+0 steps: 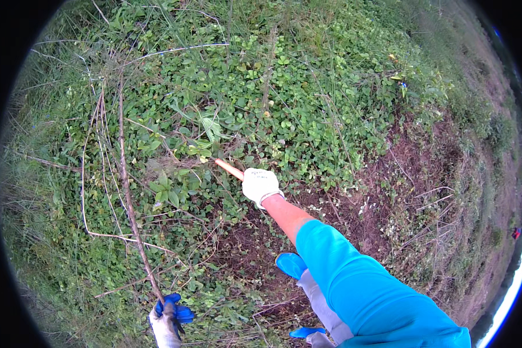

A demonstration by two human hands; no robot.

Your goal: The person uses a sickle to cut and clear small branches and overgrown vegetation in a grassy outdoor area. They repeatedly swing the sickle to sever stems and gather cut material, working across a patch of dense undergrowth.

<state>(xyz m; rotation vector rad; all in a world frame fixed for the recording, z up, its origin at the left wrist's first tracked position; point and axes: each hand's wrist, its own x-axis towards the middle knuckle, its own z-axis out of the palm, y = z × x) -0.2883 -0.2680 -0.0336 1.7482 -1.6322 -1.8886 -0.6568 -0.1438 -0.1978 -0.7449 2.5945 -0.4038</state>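
My left hand, in a white glove with blue-coated fingers, grips the lower end of a long brown branch at the bottom left. Thin bare side stems run beside the branch. My right hand, in a white glove bearing writing, is shut around an orange handle near the middle. The handle points up and left over low leafy plants; what it carries at its far end cannot be made out among the leaves. A turquoise sleeve covers my right upper arm.
Dense green ground cover spreads ahead and to the left. Brown earth with dry stems lies at the right and near my blue shoes. Loose dry twigs lie at the right. A small red shape shows at the far right edge.
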